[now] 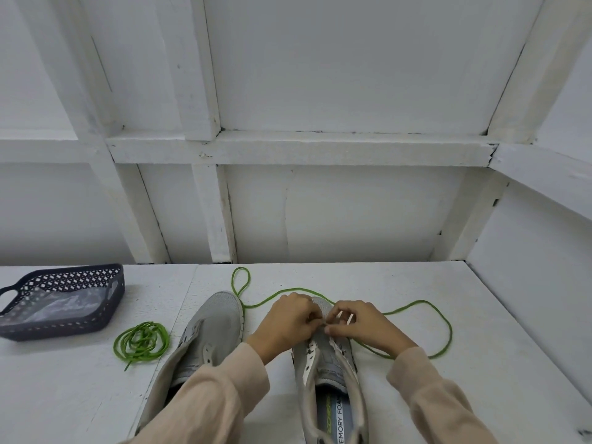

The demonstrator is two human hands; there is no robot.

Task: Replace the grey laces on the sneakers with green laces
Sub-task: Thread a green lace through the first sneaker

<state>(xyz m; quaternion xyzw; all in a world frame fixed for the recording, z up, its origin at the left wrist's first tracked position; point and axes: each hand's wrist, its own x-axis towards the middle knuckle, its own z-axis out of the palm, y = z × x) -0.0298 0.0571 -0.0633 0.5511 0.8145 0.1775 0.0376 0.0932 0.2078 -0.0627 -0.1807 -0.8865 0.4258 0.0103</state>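
Both hands meet over the front eyelets of the right shoe [326, 376]: the left hand [290, 318] has its fingers curled down onto the shoe's tongue, and the right hand [360, 322] pinches thumb against forefinger just beside it. Each seems to be grasping the green lace [416, 304], though the pinched part is mostly hidden under the fingertips. That shoe lies heel toward the camera on the white table [480, 363], its opening and printed insole in view. The lace runs out from under the hands to either side of the shoe, looping wide to its right and curling into a small loop beyond its toe on the left. Just left of the shoe lies the left shoe [211, 328], unlaced. Further left sits a coiled green lace [141, 339], and beyond it a dark basket [61, 330]. Behind the shoe's toe rises a white panelled wall [352, 203].
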